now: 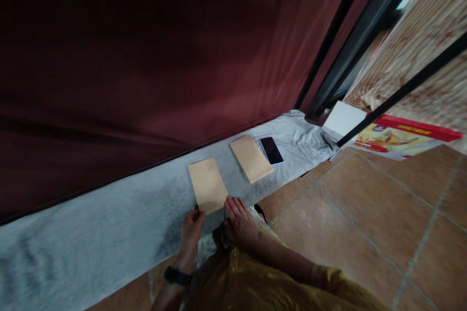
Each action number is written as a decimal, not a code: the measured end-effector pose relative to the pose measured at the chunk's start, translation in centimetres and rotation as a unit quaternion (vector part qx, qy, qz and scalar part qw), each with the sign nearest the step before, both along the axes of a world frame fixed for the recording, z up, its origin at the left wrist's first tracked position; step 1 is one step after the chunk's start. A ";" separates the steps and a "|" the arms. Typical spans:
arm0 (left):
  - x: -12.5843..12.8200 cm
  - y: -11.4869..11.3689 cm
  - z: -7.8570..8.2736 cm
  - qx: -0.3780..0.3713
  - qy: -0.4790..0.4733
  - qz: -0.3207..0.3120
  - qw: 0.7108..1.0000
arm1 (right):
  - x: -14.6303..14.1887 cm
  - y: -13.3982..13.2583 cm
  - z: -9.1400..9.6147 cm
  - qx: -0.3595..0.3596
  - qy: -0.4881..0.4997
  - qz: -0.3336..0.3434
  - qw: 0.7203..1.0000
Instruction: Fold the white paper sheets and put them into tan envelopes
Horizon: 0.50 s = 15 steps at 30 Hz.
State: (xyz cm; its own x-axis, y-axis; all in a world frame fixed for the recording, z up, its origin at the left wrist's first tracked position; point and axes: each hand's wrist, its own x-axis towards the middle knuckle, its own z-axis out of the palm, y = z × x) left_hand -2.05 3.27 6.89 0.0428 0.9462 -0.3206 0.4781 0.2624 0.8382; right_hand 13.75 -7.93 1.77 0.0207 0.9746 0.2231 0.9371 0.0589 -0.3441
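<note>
A tan kraft-paper envelope (208, 184) lies on the grey cloth in front of me, with a faint mark near its upper right corner. My left hand (192, 228) pinches its near left corner between thumb and fingers. At the near right corner is my right hand (240, 219), fingers stretched side by side, their tips at the paper's edge; its thumb is hidden. A second tan envelope (251, 158) lies flat to the right, apart from both hands. Beside that one rests a phone (271, 150) with a dark screen.
The cloth-covered ledge (120, 218) runs along a dark red curtain (164, 58). Black poles (404, 90) stand at the right. Past the ledge's right end are a white box (345, 119) and a red and yellow printed box (404, 136) on the tiled floor (350, 233).
</note>
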 end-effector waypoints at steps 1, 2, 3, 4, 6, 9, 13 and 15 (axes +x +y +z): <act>0.1 0.0 0.0 -0.005 -0.005 -0.004 1.000 | 0.0 0.0 -0.1 -0.002 0.001 0.001 1.000; 0.2 0.1 -0.1 -0.010 -0.011 -0.007 1.000 | 0.0 0.0 -0.1 -0.003 0.001 0.001 1.000; 0.2 0.1 -0.1 -0.014 -0.016 -0.009 1.000 | 0.0 0.0 -0.1 -0.005 0.003 0.002 1.000; 0.3 0.2 0.0 -0.018 -0.021 -0.010 1.000 | 0.1 0.0 -0.1 -0.006 0.006 0.002 1.000; 0.4 0.2 0.2 -0.024 -0.033 -0.009 0.999 | 0.2 0.1 0.1 -0.009 0.021 -0.003 1.000; 0.8 0.0 1.1 -0.027 -0.062 -0.015 0.998 | 0.3 0.8 0.8 -0.009 0.051 -0.010 0.999; 2.3 -1.0 2.9 -0.031 -0.163 -0.030 0.986 | -0.1 2.4 1.9 -0.014 0.061 -0.005 0.998; 3.2 -1.5 3.8 -0.033 -0.189 -0.038 0.981 | -0.3 3.1 2.4 -0.019 0.067 -0.020 0.997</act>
State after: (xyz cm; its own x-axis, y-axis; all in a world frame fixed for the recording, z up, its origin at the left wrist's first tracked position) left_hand 1.14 1.81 10.69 0.2397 0.9132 -0.3294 0.1575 0.2982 0.9414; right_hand 13.42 -4.85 4.21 0.0862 0.9802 0.1785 0.8843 0.0072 -0.4668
